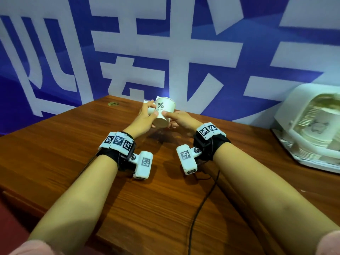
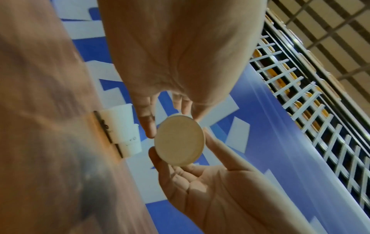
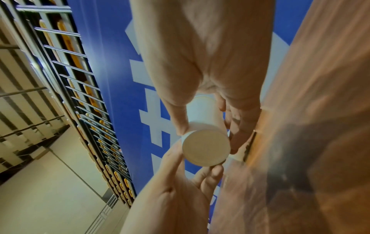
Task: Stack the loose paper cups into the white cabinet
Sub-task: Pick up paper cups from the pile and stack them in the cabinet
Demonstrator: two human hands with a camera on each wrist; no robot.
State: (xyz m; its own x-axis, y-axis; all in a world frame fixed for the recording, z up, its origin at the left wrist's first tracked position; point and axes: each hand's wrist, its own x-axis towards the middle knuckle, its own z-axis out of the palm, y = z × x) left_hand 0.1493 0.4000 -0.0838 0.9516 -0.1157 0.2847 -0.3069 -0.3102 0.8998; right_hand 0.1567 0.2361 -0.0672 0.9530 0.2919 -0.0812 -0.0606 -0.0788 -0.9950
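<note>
A white paper cup [image 1: 162, 111] with a "%" print hangs tilted above the far part of the wooden table [image 1: 73, 153], its bottom [image 2: 179, 140] turned toward me. My left hand [image 1: 147, 115] grips its left side and my right hand [image 1: 174, 117] pinches its right side near the base. In the right wrist view the cup's base [image 3: 206, 147] sits between both hands' fingertips. More loose cups [image 2: 124, 129] lie nested on the table behind my left hand. The white cabinet [image 1: 287, 115] stands at the right with stacks of cups inside.
A blue banner wall [image 1: 257, 52] with large white characters rises right behind the table. A small gold disc [image 1: 113, 103] lies at the table's far left corner. A black cable [image 1: 202, 199] runs across the table under my right forearm.
</note>
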